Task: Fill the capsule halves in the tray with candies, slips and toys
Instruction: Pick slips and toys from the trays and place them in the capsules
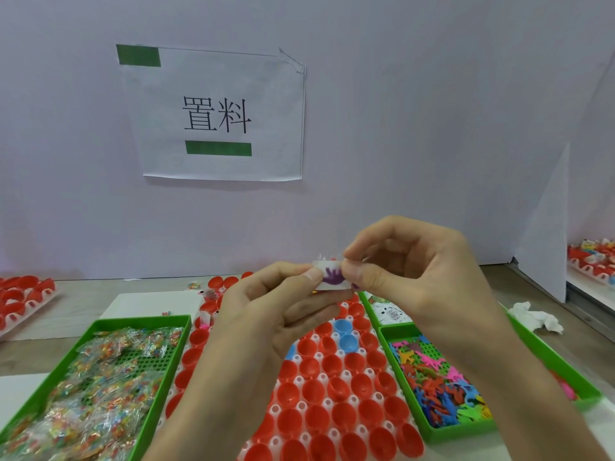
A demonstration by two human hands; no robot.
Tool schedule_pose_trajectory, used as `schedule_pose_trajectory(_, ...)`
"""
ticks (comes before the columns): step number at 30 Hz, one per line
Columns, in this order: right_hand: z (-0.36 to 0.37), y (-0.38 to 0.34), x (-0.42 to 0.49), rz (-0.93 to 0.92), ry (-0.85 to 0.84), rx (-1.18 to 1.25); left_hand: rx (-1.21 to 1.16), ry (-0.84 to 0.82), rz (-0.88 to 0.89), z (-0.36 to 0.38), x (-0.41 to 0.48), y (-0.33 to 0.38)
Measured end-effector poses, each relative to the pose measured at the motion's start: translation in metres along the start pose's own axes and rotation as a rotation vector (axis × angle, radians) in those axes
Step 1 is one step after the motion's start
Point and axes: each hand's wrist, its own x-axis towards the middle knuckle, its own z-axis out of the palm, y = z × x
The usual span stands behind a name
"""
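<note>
Both my hands are raised over the white tray (327, 402) of red capsule halves (342, 414), which also holds a few blue capsule halves (347, 342). My left hand (266, 314) and my right hand (399, 271) pinch a small white slip with a purple hand-shaped toy (332, 276) between thumbs and forefingers. The slip is held up above the far part of the tray. A few far capsule halves at the left hold white and pink items (205, 319).
A green bin of wrapped candies (100, 387) lies to the left of the tray. On the right sits a green bin of colourful sticky toys (436, 384), with paper slips (391, 312) behind it. More capsule trays stand far left (23, 297) and far right (592, 261). A crumpled tissue (535, 319) lies right.
</note>
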Motion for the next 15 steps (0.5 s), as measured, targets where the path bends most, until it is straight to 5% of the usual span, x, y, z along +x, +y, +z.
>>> schedule_pose_trajectory(15,0.0077,0.0029,-0.0012,-0.022,-0.012,-0.073,0.048,0.088,0.141,0.0012,0.0006,-0.0039)
